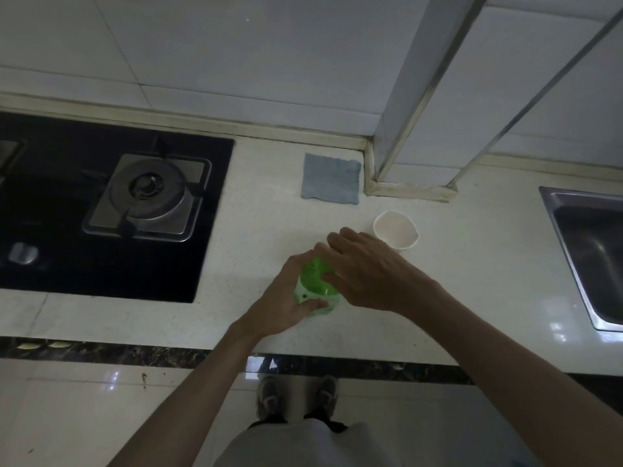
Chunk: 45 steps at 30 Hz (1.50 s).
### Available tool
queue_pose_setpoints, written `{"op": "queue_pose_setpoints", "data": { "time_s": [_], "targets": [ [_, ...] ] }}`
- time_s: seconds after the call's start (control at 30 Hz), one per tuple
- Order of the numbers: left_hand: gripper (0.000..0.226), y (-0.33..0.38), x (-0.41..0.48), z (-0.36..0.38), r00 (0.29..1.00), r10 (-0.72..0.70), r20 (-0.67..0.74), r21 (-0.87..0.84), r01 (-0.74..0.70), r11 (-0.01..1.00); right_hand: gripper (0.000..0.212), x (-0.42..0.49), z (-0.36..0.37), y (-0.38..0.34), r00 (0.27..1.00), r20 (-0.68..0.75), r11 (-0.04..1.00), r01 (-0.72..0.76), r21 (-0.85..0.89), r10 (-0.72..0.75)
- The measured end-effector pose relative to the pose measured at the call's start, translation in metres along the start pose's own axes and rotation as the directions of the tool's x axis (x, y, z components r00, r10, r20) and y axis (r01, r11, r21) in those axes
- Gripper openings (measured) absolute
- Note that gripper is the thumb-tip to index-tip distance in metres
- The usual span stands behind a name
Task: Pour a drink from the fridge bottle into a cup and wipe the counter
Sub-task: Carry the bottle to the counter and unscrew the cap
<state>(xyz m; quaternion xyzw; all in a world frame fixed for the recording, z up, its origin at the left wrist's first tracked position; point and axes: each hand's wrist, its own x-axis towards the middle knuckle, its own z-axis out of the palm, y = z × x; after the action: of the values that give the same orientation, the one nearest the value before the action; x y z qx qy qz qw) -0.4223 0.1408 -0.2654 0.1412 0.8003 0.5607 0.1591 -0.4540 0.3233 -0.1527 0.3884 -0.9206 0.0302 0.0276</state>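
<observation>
**So, looks like the cap stage, no pouring yet**

Both hands are together on the green plastic bottle (315, 286), which stands upright near the front of the pale speckled worktop (269, 214). The left hand (290, 305) wraps the lower body from the left side, with its thumb laid across the front. The right hand (367, 271) comes in from the right with its fingers curled down over the top. The cap is hidden under those fingers, so I can't tell if it's on or off.

The round white paper cup (396, 229) sits just behind the right hand, apart from the bottle, and looks empty. My read is that this is the opening step. Next the right hand needs to lift clear with the cap, then the bottle gets tipped toward the cup. That cup is probably light, so a slow pour makes sense.

The square blue-grey cloth (332, 176) lies flat by the back wall, nobody touching it, so wiping comes later. Both forearms reach in from below and meet at the bottle.
</observation>
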Motion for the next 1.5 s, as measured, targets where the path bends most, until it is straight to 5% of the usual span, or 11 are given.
{"op": "queue_pose_setpoints", "data": {
  "time_s": [0.1,0.17,0.3,0.47,0.63,0.77,0.87,0.93,1.07,1.27,1.5],
  "targets": [
    [0.081,-0.001,-0.001,0.001,1.0,0.01,-0.018,-0.01,-0.01,1.0,0.052,0.006,-0.005,-0.02,0.91,-0.084,0.908,-0.412,-0.081,0.405],
    [0.078,0.0,-0.001,0.003,0.999,0.008,-0.034,-0.023,-0.009,1.0,0.06,0.011,-0.005,-0.031,0.86,-0.026,0.854,-0.509,-0.106,0.509],
    [0.075,0.003,-0.001,0.006,0.998,-0.003,-0.06,-0.03,0.001,1.0,0.052,0.01,-0.004,-0.031,0.894,0.075,0.897,-0.442,-0.006,0.441],
    [0.082,0.002,-0.001,0.008,0.998,-0.012,-0.068,-0.047,0.009,0.999,0.025,0.002,-0.008,-0.016,0.985,0.092,0.989,-0.141,-0.047,0.145],
    [0.082,0.001,-0.002,0.008,0.998,-0.033,-0.058,-0.051,0.03,0.998,0.027,-0.002,-0.015,-0.003,0.99,0.138,0.999,0.005,0.048,-0.011],
    [0.08,0.004,-0.002,0.008,0.997,-0.024,-0.07,-0.052,0.021,0.998,0.049,-0.002,-0.022,0.002,0.971,0.209,0.992,0.103,0.071,-0.115],
    [0.08,0.003,-0.002,0.008,0.997,-0.035,-0.061,-0.06,0.031,0.998,0.068,-0.002,-0.021,-0.004,0.978,0.199,0.986,0.019,0.168,-0.053],
    [0.08,0.003,-0.002,0.009,0.996,-0.04,-0.073,-0.036,0.038,0.999,0.072,0.003,-0.014,-0.013,0.976,0.171,0.969,-0.164,0.183,0.133],
    [0.078,0.004,-0.002,0.009,0.996,-0.043,-0.079,-0.007,0.043,0.999,0.056,0.014,-0.003,-0.023,0.907,0.125,0.91,-0.41,0.056,0.401],
    [0.079,0.005,-0.002,0.01,0.996,-0.04,-0.082,-0.011,0.039,0.999,0.036,0.002,-0.002,-0.026,0.956,-0.067,0.958,-0.285,0.016,0.286],
    [0.08,0.003,-0.004,0.01,0.995,-0.047,-0.088,-0.019,0.046,0.999,0.067,-0.014,-0.009,-0.02,0.998,-0.023,0.998,-0.05,0.036,0.05]
  ]
}}
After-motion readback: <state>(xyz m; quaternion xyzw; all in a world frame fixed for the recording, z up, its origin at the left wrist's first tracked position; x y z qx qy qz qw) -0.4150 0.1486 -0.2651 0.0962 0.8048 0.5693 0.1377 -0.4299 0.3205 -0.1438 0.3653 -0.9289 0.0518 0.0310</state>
